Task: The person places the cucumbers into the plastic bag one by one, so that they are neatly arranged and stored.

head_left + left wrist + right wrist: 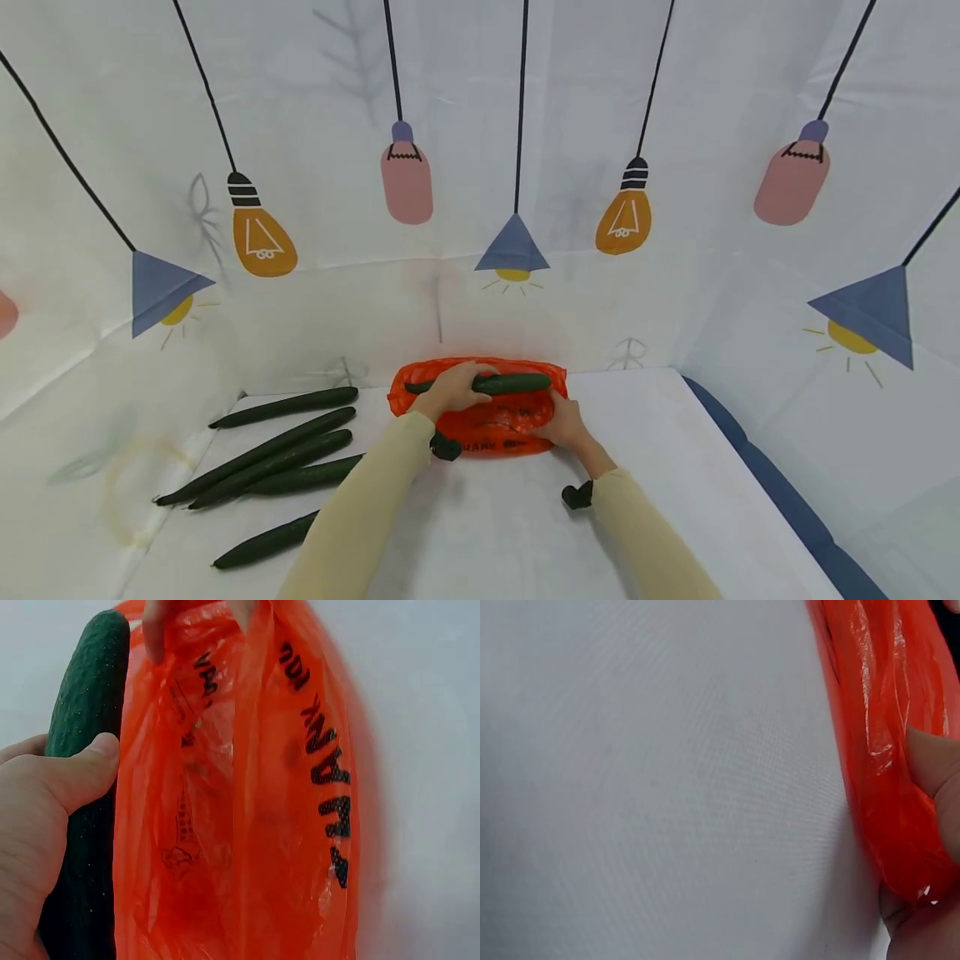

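Note:
A dark green cucumber [91, 697] lies lengthwise over the red plastic bag [480, 429], which has black printed lettering. My left hand [455, 390] grips that cucumber around its middle, thumb on the near side in the left wrist view. At the bag's right end, my right hand [562, 423] pinches the plastic [881, 817] between thumb and fingers. The bag lies flat on the white table, its long side running left to right.
Several more cucumbers [285, 454] lie on the left of the white table [517, 533], the nearest partly behind the left sleeve. A white cloth wall [337, 308] with printed lamps stands behind. Dark blue padding [780, 492] runs along the right edge.

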`<act>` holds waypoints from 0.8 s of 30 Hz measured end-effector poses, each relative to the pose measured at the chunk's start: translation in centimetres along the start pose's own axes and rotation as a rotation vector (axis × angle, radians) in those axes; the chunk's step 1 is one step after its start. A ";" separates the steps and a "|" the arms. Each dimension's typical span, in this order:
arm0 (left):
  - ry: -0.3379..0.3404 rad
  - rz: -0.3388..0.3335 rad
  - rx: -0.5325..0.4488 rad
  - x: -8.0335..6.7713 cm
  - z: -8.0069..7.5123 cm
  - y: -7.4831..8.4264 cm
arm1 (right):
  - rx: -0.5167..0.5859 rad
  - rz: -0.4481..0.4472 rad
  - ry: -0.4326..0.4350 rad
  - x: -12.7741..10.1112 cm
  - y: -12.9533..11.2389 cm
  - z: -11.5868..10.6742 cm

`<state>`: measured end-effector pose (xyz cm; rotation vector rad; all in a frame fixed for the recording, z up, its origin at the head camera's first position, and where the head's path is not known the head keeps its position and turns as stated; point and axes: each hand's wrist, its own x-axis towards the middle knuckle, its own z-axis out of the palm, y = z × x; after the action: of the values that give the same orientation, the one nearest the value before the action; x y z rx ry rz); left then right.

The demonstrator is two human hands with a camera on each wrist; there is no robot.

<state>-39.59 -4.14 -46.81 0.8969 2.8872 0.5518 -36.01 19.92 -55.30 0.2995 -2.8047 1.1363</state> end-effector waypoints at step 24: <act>-0.004 -0.065 -0.197 1.6 1.3 -2.0 | 0.052 0.084 -0.036 -0.4 0.6 0.5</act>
<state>-41.80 -4.34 -48.72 0.7713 2.7841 0.8100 -35.73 20.05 -56.12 0.2104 -2.8470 1.2357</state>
